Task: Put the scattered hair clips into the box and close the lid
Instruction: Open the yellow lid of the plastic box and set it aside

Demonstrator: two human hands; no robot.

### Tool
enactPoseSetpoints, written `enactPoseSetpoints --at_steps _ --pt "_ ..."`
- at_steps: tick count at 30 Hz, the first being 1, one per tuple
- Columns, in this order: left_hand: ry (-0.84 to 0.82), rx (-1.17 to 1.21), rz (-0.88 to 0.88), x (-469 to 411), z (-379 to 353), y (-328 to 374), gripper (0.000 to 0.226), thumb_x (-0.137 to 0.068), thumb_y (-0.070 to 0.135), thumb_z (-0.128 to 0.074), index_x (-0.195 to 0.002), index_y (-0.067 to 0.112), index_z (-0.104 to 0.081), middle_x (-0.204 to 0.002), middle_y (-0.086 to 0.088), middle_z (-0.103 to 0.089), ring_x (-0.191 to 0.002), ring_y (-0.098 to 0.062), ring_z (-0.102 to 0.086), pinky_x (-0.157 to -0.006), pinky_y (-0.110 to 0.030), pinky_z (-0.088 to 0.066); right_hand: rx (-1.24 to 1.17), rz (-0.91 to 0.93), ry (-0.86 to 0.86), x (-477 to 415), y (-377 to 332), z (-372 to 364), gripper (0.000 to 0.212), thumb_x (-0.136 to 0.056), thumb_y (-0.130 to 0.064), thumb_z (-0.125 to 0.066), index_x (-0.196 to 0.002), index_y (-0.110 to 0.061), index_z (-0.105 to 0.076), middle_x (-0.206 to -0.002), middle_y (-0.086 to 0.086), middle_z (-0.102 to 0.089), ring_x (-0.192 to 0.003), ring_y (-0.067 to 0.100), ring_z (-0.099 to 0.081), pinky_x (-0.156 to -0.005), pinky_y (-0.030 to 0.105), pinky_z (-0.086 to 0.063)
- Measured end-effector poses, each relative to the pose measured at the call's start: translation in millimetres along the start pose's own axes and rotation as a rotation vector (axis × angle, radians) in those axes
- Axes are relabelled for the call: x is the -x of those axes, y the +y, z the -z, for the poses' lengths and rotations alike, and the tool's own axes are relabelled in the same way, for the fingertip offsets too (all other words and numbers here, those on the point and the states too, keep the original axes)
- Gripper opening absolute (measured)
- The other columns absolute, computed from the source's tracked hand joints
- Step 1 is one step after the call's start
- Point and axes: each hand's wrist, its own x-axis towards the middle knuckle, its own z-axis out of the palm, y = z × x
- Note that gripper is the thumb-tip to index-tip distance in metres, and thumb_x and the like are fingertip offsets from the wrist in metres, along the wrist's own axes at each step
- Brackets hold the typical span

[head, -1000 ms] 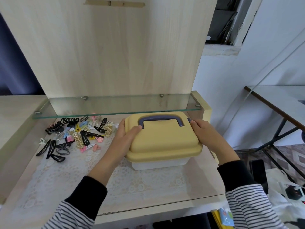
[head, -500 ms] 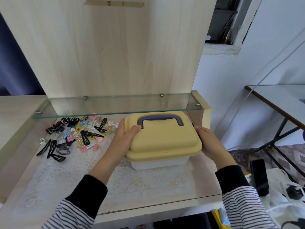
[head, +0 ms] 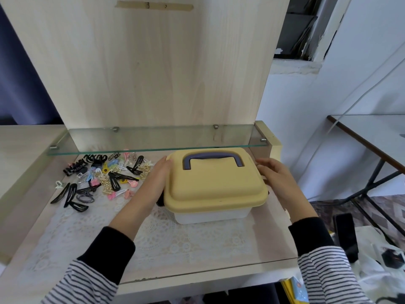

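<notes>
The box point(head: 210, 215) has a white base, and its yellow lid point(head: 213, 185) with a purple handle point(head: 213, 156) sits on top, shut. It stands on the lace mat at the right of the desk. My left hand point(head: 156, 183) presses against the lid's left side, its fingers partly hidden under the rim. My right hand point(head: 277, 178) holds the lid's right side, fingertips at the rear corner. Several hair clips point(head: 103, 178), black, gold, pink and blue, lie scattered on the mat to the left of the box.
A glass shelf point(head: 153, 139) hangs low over the back of the desk, just above the clips and the box handle. A wooden back panel point(head: 153, 62) rises behind. The desk's front edge point(head: 197, 279) is near me. A second table point(head: 372, 137) stands to the right.
Both hands have slid off the top of the lid down onto its sides. The right hand moved back along the right edge. The clips have not moved.
</notes>
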Motion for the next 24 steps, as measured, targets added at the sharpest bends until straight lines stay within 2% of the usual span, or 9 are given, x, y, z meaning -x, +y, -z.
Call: enactPoseSetpoints --at_steps 2,5,7,11,13,15,18,21,24 --pt "0.033 0.009 -0.012 -1 6 2 0.024 -0.096 0.044 -0.039 -0.09 0.029 -0.058 -0.092 0.01 -0.059 -0.083 -0.005 -0.054 -0.075 -0.026 -0.04 0.055 0.039 0.087 2 -11 0 0.024 -0.091 -0.017 -0.056 -0.113 -0.017 -0.064 -0.113 0.001 -0.062 -0.104 0.019 -0.058 -0.088 0.033 -0.049" --pt "0.155 0.035 -0.084 -3 18 3 0.041 -0.098 0.047 -0.033 -0.129 0.029 -0.053 -0.136 0.008 -0.05 -0.128 -0.013 -0.044 -0.106 -0.037 -0.035 0.131 0.088 0.187 4 -25 -3 0.026 -0.091 -0.019 -0.054 -0.114 -0.016 -0.064 -0.107 -0.003 -0.061 -0.102 0.018 -0.058 -0.087 0.031 -0.047" --pt "0.233 0.145 -0.125 -2 18 5 0.041 -0.1 0.041 -0.032 -0.134 0.025 -0.049 -0.141 0.005 -0.047 -0.133 -0.014 -0.04 -0.112 -0.041 -0.032 0.157 0.112 0.196 5 -34 -7 0.025 -0.092 -0.019 -0.052 -0.113 -0.016 -0.064 -0.104 -0.006 -0.061 -0.103 0.018 -0.059 -0.09 0.034 -0.048" --pt "0.189 0.249 -0.081 4 6 9 0.041 -0.101 0.038 -0.033 -0.137 0.023 -0.045 -0.137 0.007 -0.049 -0.123 -0.01 -0.047 -0.101 -0.033 -0.039 0.26 0.1 0.095 7 -44 -17 0.028 -0.093 -0.027 -0.048 -0.117 -0.019 -0.061 -0.111 -0.005 -0.062 -0.105 0.016 -0.058 -0.09 0.033 -0.047" --pt "0.173 0.254 -0.021 3 0 3 0.029 -0.099 0.043 -0.035 -0.119 0.029 -0.05 -0.109 0.015 -0.056 -0.093 -0.003 -0.053 -0.079 -0.028 -0.041 0.299 0.071 0.041 9 -43 -23 0.028 -0.093 -0.032 -0.046 -0.113 -0.023 -0.062 -0.11 -0.007 -0.062 -0.103 0.014 -0.056 -0.084 0.031 -0.046" --pt "0.172 0.23 0.02 3 -2 0 0.027 -0.09 0.051 -0.041 -0.097 0.029 -0.056 -0.093 0.01 -0.059 -0.084 -0.008 -0.056 -0.078 -0.03 -0.044 0.296 0.059 0.029 13 -43 -27 0.022 -0.094 -0.031 -0.044 -0.104 -0.024 -0.064 -0.1 -0.008 -0.062 -0.096 0.015 -0.056 -0.073 0.028 -0.043" --pt "0.16 0.195 0.044 -14 -1 -25 0.074 -0.073 0.07 -0.043 -0.129 0.022 -0.052 -0.139 0.002 -0.055 -0.131 -0.024 -0.047 -0.109 -0.052 -0.034 0.274 0.057 0.058 18 -41 -29 0.027 -0.096 -0.029 -0.042 -0.096 -0.015 -0.065 -0.094 0.001 -0.063 -0.089 0.018 -0.055 -0.07 0.028 -0.042" --pt "0.155 0.177 0.043 -24 -3 -43 0.084 -0.071 0.074 -0.04 -0.139 0.025 -0.043 -0.149 -0.005 -0.041 -0.139 -0.027 -0.037 -0.113 -0.056 -0.029 0.236 0.045 0.074 25 -40 -29 0.034 -0.097 -0.031 -0.041 -0.104 -0.006 -0.063 -0.104 0.01 -0.063 -0.087 0.017 -0.054 -0.079 0.032 -0.045" --pt "0.151 0.162 0.03 -2 -10 -20 0.083 -0.068 0.074 -0.036 -0.142 0.036 -0.042 -0.15 0.007 -0.041 -0.137 -0.018 -0.038 -0.114 -0.049 -0.029 0.214 0.047 0.058 31 -41 -28 0.034 -0.098 -0.035 -0.04 -0.106 -0.01 -0.061 -0.102 0.006 -0.062 -0.088 0.013 -0.053 -0.084 0.034 -0.044"
